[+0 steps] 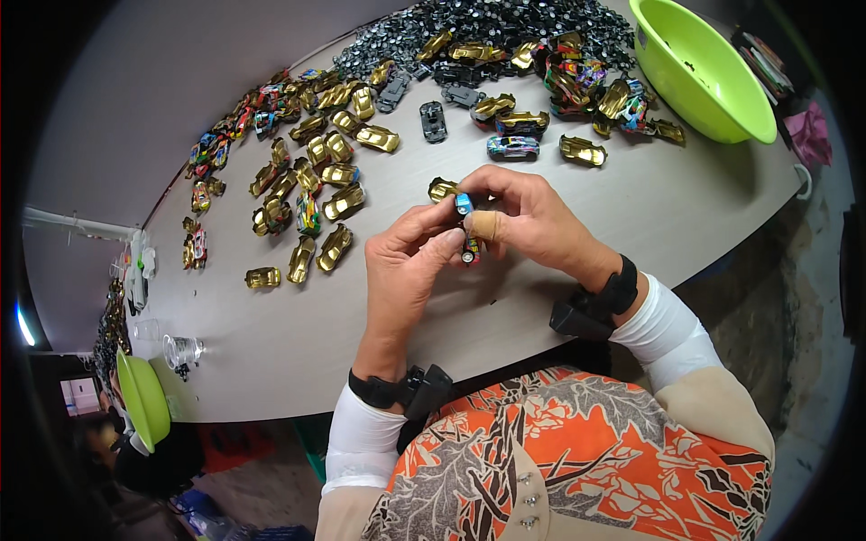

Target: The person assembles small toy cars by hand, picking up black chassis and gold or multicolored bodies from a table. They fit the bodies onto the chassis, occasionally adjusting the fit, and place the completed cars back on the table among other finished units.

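Observation:
Both hands meet above the table's near middle around a small toy car (464,205), mostly covered by fingers. A blue part shows at its top, and a dark wheel with a pale hub at its lower end. My left hand (403,257) pinches it from the left with thumb and fingers. From the right, my right hand (532,216) grips it too, a tan wrap around its thumb. Just beyond the fingertips lies a gold toy car body (442,188), partly hidden by the hands. A multicoloured toy car (513,148) rests farther back.
Many gold car bodies (343,201) lie scattered at the left, with a colourful pile (577,81) toward the back right. Dark small parts (487,27) are heaped along the far edge. A green basin (713,81) stands at the right, a clear cup (183,349) at the left.

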### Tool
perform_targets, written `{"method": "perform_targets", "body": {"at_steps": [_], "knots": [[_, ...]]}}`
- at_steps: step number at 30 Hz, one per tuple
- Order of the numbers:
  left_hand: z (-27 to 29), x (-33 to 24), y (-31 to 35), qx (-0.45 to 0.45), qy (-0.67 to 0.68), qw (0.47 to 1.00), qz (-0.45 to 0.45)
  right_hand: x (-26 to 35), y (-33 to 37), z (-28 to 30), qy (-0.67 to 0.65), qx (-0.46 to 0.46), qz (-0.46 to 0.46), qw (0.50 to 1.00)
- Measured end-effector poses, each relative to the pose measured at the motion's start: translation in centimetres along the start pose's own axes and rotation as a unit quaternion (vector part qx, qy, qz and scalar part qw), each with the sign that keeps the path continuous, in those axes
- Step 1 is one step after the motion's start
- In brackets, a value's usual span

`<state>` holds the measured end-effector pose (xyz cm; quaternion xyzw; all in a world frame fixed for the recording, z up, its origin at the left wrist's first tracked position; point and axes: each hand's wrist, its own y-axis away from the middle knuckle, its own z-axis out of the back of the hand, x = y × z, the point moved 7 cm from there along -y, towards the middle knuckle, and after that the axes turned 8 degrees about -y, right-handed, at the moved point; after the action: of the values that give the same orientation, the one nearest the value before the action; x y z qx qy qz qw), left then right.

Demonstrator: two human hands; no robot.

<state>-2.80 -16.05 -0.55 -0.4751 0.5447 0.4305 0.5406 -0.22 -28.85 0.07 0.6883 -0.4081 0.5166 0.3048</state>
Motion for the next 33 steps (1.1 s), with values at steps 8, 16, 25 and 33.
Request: {"method": "perform_targets", "body": {"at_steps": [8, 16, 25, 33], "knots": [[-0.3, -0.5, 0.0, 0.006, 0.034, 0.999, 0.015, 0.0, 0.0, -0.1, 0.001, -0.003, -0.008, 1.000], [0.9, 0.8, -0.5, 0.002, 0.215, 0.971, 0.103, -0.1, -0.1, 0.4, -0.102, -0.026, 0.010, 0.994], [1.4, 1.1, -0.7, 0.002, 0.238, 0.965, 0.107, 0.4, -0.2, 0.5, -0.036, -0.033, 0.003, 0.999], [2.3, 3.0, -1.1, -0.045, 0.203, 0.970, 0.125, 0.1, 0.1, -0.5, 0.457, -0.010, 0.146, 0.878]]}}
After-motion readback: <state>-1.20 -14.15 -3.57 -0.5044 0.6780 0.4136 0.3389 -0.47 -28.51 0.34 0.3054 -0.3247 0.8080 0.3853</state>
